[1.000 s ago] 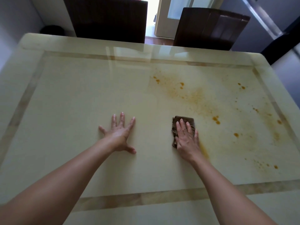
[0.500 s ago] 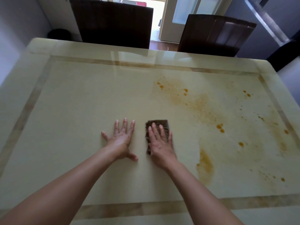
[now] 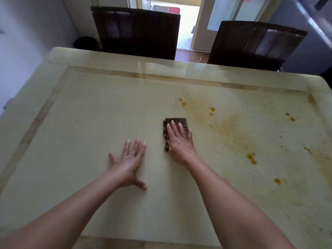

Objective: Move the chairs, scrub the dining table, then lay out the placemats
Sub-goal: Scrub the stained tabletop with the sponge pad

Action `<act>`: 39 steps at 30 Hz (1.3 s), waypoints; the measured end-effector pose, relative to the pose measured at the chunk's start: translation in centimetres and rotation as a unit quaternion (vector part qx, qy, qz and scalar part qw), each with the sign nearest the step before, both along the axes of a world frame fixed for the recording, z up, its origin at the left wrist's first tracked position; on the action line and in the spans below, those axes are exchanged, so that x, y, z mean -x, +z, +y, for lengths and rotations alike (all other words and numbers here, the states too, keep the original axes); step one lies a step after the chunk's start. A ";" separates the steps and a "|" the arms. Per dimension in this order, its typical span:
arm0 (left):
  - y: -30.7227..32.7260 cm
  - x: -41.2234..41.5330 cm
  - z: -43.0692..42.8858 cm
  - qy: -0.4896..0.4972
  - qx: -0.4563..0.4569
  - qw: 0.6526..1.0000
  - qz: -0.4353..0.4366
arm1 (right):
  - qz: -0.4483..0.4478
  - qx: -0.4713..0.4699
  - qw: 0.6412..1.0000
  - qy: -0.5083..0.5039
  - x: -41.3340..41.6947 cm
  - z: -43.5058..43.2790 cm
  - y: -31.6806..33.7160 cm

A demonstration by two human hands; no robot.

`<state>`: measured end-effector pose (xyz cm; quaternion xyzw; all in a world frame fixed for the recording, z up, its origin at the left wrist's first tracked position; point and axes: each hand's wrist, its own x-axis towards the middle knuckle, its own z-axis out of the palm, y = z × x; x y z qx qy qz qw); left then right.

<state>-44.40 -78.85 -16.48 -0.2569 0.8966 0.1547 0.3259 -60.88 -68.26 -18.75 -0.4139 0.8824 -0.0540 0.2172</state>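
Note:
A glossy cream dining table (image 3: 86, 133) with a tan inlaid border fills the view. Orange-brown stains (image 3: 231, 130) spread over its right half. My right hand (image 3: 179, 142) presses flat with straight fingers on a dark brown scrub cloth (image 3: 177, 121) near the table's middle, just left of the stains. My left hand (image 3: 130, 162) rests flat on the bare tabletop, fingers spread, a short way left of the cloth. Two dark brown chairs stand at the far edge, one at the back left (image 3: 138, 31) and one at the back right (image 3: 255, 44).
A dark round bin (image 3: 86, 43) sits on the floor by the wall at the back left. An open doorway (image 3: 186, 20) lies behind the chairs. A grey cabinet (image 3: 309, 33) stands at the back right.
My right hand slid the cloth left off the stained area, then pushed it forward away from me. A smear near the front right has been wiped away. My left hand stayed planted.

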 end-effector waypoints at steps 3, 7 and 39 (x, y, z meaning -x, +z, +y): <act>0.2 0.1 0.1 0.003 0.000 1.000 -0.003 | 0.013 -0.006 0.999 -0.041 2.7 3.0 -0.1; 0.8 0.3 0.3 0.002 0.008 1.000 -0.022 | 0.018 -0.021 0.996 -0.086 4.6 6.3 -0.1; -0.1 10.8 -6.1 0.047 -0.010 0.999 0.002 | 0.008 0.007 1.000 -0.008 10.1 -6.4 0.0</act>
